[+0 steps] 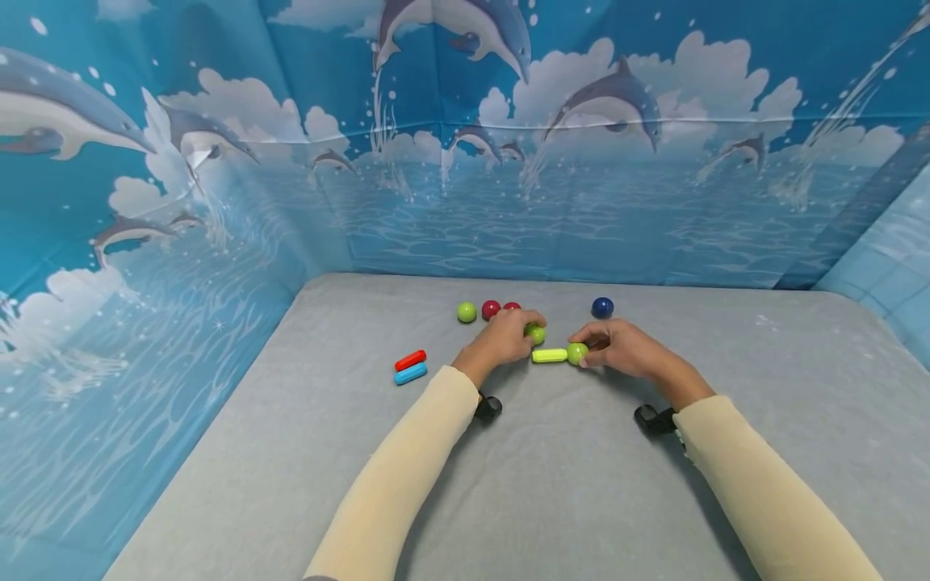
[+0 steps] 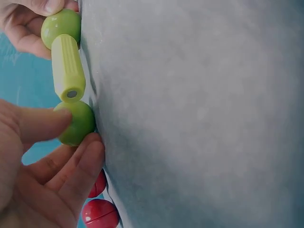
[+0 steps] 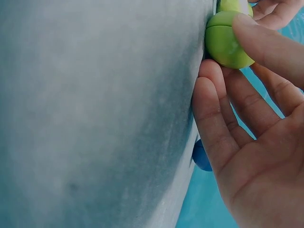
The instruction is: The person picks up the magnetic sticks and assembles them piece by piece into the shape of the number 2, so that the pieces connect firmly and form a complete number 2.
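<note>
My left hand (image 1: 506,337) pinches a green ball (image 1: 536,334) between thumb and fingers. In the left wrist view that green ball (image 2: 78,124) is close to the free end of a yellow-green ridged stick (image 2: 68,66), whose end shows a grey metal disc. My right hand (image 1: 621,349) holds a second green ball (image 1: 577,353) at the stick's other end; ball and stick appear to touch. In the right wrist view the thumb lies on this green ball (image 3: 229,42), with the fingers around its side.
Beyond the left hand are a third green ball (image 1: 467,312) and two red balls (image 1: 491,310). A dark blue ball (image 1: 602,307) lies behind the right hand. Red (image 1: 410,360) and blue sticks (image 1: 410,374) lie side by side at left. Dolphin-printed curtains border the grey table (image 1: 567,492).
</note>
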Demonstrator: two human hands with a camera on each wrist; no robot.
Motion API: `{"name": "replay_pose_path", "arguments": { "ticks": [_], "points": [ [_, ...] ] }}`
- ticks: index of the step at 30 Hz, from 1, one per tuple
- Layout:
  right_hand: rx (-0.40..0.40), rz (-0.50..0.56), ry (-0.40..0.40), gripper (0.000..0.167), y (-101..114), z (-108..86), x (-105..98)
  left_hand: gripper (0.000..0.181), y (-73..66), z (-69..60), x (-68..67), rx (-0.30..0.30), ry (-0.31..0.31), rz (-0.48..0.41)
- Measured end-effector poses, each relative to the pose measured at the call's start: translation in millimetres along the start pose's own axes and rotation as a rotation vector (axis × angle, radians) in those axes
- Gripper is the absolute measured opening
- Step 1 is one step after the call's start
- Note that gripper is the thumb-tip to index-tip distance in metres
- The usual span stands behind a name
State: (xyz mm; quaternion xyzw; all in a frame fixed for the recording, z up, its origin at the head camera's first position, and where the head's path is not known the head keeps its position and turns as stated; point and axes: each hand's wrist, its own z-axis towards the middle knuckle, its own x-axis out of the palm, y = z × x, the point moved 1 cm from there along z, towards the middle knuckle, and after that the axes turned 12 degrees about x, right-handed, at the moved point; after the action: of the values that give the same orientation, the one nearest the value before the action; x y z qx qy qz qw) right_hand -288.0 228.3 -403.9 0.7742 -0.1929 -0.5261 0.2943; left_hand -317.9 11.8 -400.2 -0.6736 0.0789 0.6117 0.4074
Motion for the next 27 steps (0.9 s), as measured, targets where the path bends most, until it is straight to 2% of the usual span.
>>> {"name": "replay_pose_path", "arguments": {
  "ticks": [6, 10, 19, 23, 27],
  "points": [
    [0.005, -0.003, 0.004, 0.037, 0.2, 1.6, 0.0, 0.034, 2.5, -2.7, -0.5, 0.013, 0.006, 0.025],
    [0.005, -0.008, 0.008, 0.035, -1.3, 3.2, -1.2, 0.034, 5.9, -9.3, -4.4, 0.012, 0.004, 0.039],
    [-0.042, -0.041, -0.016, 0.031, -3.2, 4.2, -5.2, 0.035, 21.9, -42.0, -27.5, 0.010, -0.007, 0.024],
    [-0.046, -0.043, -0.026, 0.032, -2.8, 6.4, -3.5, 0.034, 28.8, -56.6, -29.0, 0.016, 0.004, -0.005],
    [-0.043, -0.043, -0.040, 0.032, -0.8, 8.5, -0.6, 0.033, 29.7, -63.9, -26.4, 0.012, -0.004, -0.069]
  ]
}}
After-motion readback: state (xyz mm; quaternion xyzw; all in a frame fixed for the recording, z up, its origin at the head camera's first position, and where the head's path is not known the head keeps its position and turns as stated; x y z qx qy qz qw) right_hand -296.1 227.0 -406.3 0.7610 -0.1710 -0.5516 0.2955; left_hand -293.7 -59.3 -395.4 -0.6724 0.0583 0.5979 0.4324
